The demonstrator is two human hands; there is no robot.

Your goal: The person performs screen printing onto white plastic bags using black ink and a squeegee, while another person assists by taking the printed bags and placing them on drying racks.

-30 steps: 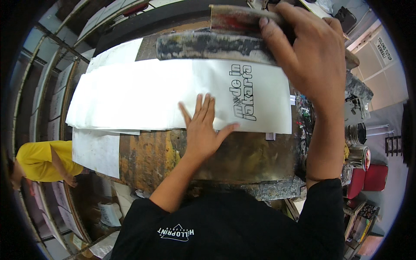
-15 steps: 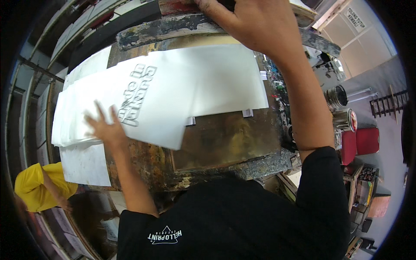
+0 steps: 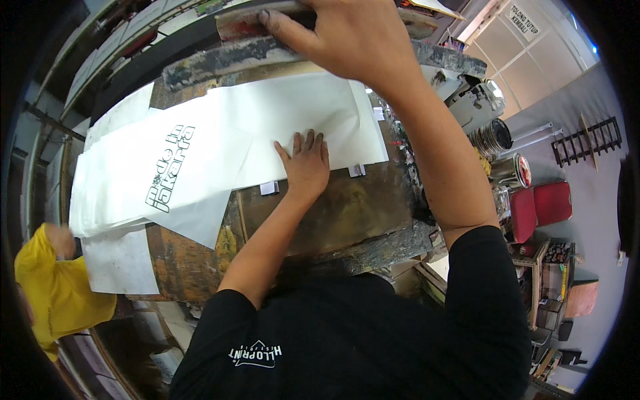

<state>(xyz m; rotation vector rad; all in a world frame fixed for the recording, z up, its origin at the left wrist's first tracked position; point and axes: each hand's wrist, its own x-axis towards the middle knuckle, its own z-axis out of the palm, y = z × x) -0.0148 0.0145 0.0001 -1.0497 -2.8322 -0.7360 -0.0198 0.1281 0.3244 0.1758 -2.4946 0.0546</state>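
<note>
My left hand (image 3: 307, 165) lies flat with spread, dark-stained fingertips on a blank white sheet (image 3: 293, 110). This sheet rests on a paint-stained board, near small white tabs (image 3: 357, 171) at its near edge. To its left, a white sheet printed with black outlined lettering (image 3: 220, 207) lies askew on overlapping white sheets (image 3: 87, 193). At the top, my right hand (image 3: 357, 40) is closed over a worn reddish-brown wooden bar (image 3: 233, 28), thumb along its near side; its other fingers are mostly hidden. Below the bar runs a paint-crusted grey beam (image 3: 207, 69).
The stained work table (image 3: 200, 270) ends near my body. Paint cans (image 3: 513, 171) and red chairs (image 3: 552, 203) stand to the right. At the left, a person in a yellow shirt (image 3: 63, 287) is close to the table beside metal racks (image 3: 40, 113).
My left hand has moved right from the printed sheet to the blank one. The printed sheet has shifted left onto the others. My right hand has moved slightly left with the bar.
</note>
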